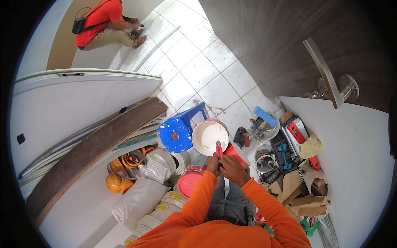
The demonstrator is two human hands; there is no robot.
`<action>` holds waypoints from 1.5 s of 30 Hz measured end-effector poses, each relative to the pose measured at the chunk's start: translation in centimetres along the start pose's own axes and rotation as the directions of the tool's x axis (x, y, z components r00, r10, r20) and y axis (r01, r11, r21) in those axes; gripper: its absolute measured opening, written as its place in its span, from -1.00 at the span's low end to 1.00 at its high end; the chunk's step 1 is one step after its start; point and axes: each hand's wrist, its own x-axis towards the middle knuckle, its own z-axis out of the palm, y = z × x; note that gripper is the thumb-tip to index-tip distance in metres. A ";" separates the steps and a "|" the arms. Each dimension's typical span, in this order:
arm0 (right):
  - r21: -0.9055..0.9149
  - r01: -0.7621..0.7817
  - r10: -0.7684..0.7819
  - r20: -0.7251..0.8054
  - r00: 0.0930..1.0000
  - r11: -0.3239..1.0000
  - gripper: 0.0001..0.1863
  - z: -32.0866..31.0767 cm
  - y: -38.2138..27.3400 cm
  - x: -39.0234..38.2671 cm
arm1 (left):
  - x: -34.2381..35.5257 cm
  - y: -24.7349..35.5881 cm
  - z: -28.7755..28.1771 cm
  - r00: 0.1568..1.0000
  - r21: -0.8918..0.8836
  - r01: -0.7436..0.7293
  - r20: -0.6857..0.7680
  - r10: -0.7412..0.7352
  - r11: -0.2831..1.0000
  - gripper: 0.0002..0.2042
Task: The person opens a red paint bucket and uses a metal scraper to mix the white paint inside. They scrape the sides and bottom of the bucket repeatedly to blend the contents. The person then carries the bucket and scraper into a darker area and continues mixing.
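Observation:
A red utility knife (219, 150) with a grey tip points away from me over the near rim of a round white bucket (200, 138). The inside of the bucket is smeared with a pale coating. Around the lower end of the knife, my left hand (213, 165) is closed. The fingers of my right hand (234, 170) are bent and pinched against that same end, touching or almost touching my left hand; exactly what they grip is partly hidden. A blue plastic stool (177, 134) with white splashes stands left of the bucket. Nearer me is a red-lidded bucket (192, 184).
On the left wall leans a brown board (95, 153) over long strips. White rolls (159, 213) and a white sack (138, 202) lie below. Right are an open toolbox (284, 151), cardboard (292, 186) and a dark door (297, 45). A person in red (103, 25) crouches far left.

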 end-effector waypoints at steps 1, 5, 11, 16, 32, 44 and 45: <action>0.022 0.013 -0.014 0.036 0.999 1.000 -0.69 -0.2 0.2 0.0 | 0.0 -0.1 0.1 1.000 -0.005 0.014 -0.005 -0.014 1.000 -0.74; -0.005 0.029 -0.029 0.062 0.998 1.000 -0.68 0.1 0.9 -1.0 | 0.5 -0.5 -0.2 0.999 0.007 -0.023 0.037 0.022 1.000 -0.75; -0.079 0.010 -0.017 -0.083 0.996 0.997 -0.63 0.4 1.4 -1.3 | 0.7 -0.4 1.2 0.997 0.118 -0.046 -0.063 0.054 0.992 -0.62; -0.114 -0.058 0.048 -0.091 0.995 0.992 -0.66 0.9 1.7 -3.0 | -0.1 -0.9 2.6 0.992 0.017 0.067 0.107 -0.068 0.998 -0.65; 0.411 -0.447 0.594 -0.372 0.713 0.795 -0.76 2.7 2.0 -6.5 | -0.8 -4.5 6.5 0.993 -0.038 0.001 0.117 0.004 0.999 -0.66; 0.397 -0.549 0.677 -0.428 0.598 0.736 -0.70 4.2 3.2 -6.2 | 1.3 -5.8 6.4 0.999 0.018 -0.006 0.042 0.005 1.000 -0.68; 0.463 -0.583 0.743 -0.362 0.563 0.667 -0.70 4.1 3.6 -6.4 | 2.0 -6.3 6.4 0.999 0.018 -0.002 0.052 0.001 1.000 -0.69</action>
